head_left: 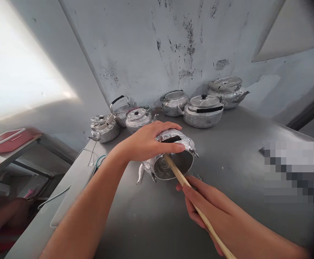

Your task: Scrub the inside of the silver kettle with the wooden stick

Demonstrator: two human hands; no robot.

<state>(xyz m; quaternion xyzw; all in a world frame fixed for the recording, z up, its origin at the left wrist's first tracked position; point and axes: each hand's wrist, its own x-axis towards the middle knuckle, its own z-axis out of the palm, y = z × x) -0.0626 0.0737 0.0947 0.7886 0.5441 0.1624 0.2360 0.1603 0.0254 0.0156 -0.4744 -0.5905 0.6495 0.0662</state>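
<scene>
A silvery, dented metal kettle [188, 142] lies tipped over on the grey tabletop [151, 219], its round mouth facing me and its spout sticking out to the lower left. My left hand [146, 142] is clasped over its upper side, beside a black handle grip, with thumb and fingers wrapped around it. In my right hand [208, 201] is a wooden stick [177, 173], held with closed fingers. The stick's far end reaches into the kettle's mouth, and its tip is hidden inside.
Several more metal kettles stand along the stained wall: a lidded one with a black knob [203, 111], another [225, 91] at the far right corner, others at back left. A white flat device [73, 196] with cables lies at left. A pink basket [7, 140] sits on a side shelf.
</scene>
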